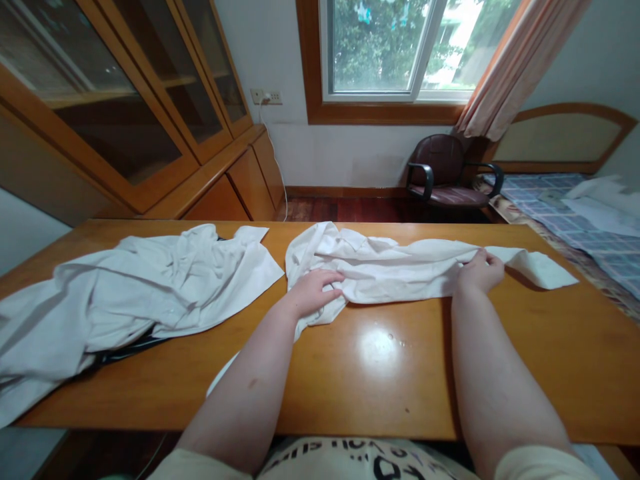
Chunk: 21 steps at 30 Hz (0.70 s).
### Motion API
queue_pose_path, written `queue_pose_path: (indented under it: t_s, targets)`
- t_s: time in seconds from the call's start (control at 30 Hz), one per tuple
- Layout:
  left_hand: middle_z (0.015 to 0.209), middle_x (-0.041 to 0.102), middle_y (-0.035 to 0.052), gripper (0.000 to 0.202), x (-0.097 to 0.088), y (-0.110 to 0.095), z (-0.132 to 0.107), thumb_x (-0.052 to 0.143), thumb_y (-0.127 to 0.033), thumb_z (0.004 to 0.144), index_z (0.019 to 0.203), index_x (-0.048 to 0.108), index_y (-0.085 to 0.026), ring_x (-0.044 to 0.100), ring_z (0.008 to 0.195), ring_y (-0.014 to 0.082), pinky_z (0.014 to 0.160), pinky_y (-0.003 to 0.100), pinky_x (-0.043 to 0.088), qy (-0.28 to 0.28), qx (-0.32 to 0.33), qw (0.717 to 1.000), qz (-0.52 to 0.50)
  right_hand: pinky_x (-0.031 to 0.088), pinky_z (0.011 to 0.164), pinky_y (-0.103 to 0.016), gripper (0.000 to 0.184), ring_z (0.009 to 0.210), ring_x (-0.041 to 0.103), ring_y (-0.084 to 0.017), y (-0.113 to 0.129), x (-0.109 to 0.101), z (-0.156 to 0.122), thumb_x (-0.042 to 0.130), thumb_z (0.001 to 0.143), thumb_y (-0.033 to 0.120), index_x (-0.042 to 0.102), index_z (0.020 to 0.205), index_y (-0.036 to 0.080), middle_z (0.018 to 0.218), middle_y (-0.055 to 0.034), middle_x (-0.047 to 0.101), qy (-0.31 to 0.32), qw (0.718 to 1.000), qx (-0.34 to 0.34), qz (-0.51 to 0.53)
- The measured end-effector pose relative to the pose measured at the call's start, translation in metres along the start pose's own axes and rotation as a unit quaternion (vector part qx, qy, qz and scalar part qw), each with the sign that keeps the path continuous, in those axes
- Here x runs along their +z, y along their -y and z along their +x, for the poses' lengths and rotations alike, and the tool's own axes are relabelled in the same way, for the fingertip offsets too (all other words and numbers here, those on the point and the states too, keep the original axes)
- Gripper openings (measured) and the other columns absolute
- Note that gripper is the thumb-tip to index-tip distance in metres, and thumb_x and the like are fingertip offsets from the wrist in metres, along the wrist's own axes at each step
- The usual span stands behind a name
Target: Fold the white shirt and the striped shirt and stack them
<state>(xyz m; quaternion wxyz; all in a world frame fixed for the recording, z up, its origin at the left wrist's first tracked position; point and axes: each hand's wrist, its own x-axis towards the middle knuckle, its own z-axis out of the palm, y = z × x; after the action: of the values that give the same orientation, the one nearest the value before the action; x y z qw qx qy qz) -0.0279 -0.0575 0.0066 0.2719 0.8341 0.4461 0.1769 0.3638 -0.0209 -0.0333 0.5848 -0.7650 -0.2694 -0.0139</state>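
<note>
A crumpled white garment lies stretched sideways across the wooden table, with a narrow end trailing off to the right. My left hand rests on its bunched left part, fingers extended and somewhat apart. Toward the narrow end, my right hand pinches the cloth's upper edge between thumb and fingers. Left of my arms, a larger heap of white cloth sprawls over the table, with something dark and shiny partly showing under it. A small white edge peeks out beside my left forearm, mostly hidden by it.
Beyond the table stand a glass-door wooden cabinet at left and a maroon armchair below the window. A bed with a checked cover is at the right. A white cord hangs from the wall socket.
</note>
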Motion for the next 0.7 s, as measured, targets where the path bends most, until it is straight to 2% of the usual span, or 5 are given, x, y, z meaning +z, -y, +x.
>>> queue_pose_path:
  t_s: [0.2, 0.33, 0.47, 0.57, 0.7]
  targets:
    - [0.109, 0.066, 0.0049, 0.031, 0.000, 0.003, 0.002, 0.047, -0.030, 0.088, 0.111, 0.065, -0.020, 0.060, 0.100, 0.0190, 0.089, 0.033, 0.048, -0.125, -0.017, 0.990, -0.063, 0.039, 0.097, -0.045, 0.056, 0.110, 0.049, -0.027, 0.016, 0.004, -0.015, 0.066, 0.068, 0.034, 0.047, 0.118, 0.014, 0.117, -0.0130, 0.051, 0.005, 0.995, -0.100, -0.011]
    - [0.105, 0.066, 0.0046, 0.024, 0.000, 0.006, 0.003, 0.048, -0.022, 0.087, 0.102, 0.066, -0.021, 0.059, 0.102, 0.0183, 0.094, 0.034, 0.046, -0.229, -0.008, 0.973, 0.001, 0.034, 0.102, -0.047, 0.054, 0.121, 0.042, -0.027, 0.019, 0.002, -0.022, 0.055, 0.076, 0.030, 0.041, 0.126, 0.016, 0.126, -0.0151, 0.045, 0.030, 0.979, -0.200, -0.016]
    - [0.128, 0.053, 0.0086, 0.028, 0.001, 0.010, 0.002, 0.052, -0.022, 0.085, 0.109, 0.065, -0.023, 0.047, 0.122, 0.0242, 0.108, 0.041, 0.034, -0.359, -0.082, 0.920, 0.134, 0.019, 0.109, -0.054, 0.068, 0.139, 0.019, -0.030, 0.021, 0.001, -0.025, 0.049, 0.083, 0.039, 0.023, 0.142, 0.017, 0.148, -0.0177, 0.024, 0.132, 0.963, -0.232, -0.032]
    - [0.140, 0.042, 0.0113, 0.048, 0.002, 0.013, 0.002, 0.055, -0.026, 0.083, 0.131, 0.052, -0.024, 0.042, 0.128, 0.0286, 0.107, 0.043, 0.035, -0.334, -0.152, 0.915, 0.167, 0.009, 0.108, -0.062, 0.092, 0.142, 0.004, -0.035, 0.025, 0.004, -0.033, 0.057, 0.076, 0.053, 0.011, 0.149, 0.020, 0.156, -0.0158, 0.009, 0.314, 0.915, -0.230, -0.104]
    - [0.125, 0.056, 0.0141, 0.070, 0.002, 0.018, 0.004, 0.054, -0.027, 0.083, 0.147, 0.026, -0.020, 0.052, 0.117, 0.0299, 0.099, 0.043, 0.042, -0.242, -0.181, 0.941, 0.153, 0.019, 0.109, -0.054, 0.080, 0.135, 0.031, -0.035, 0.032, 0.010, -0.045, 0.071, 0.065, 0.048, 0.045, 0.138, 0.025, 0.140, -0.0111, 0.047, 0.489, 0.820, -0.238, -0.179]
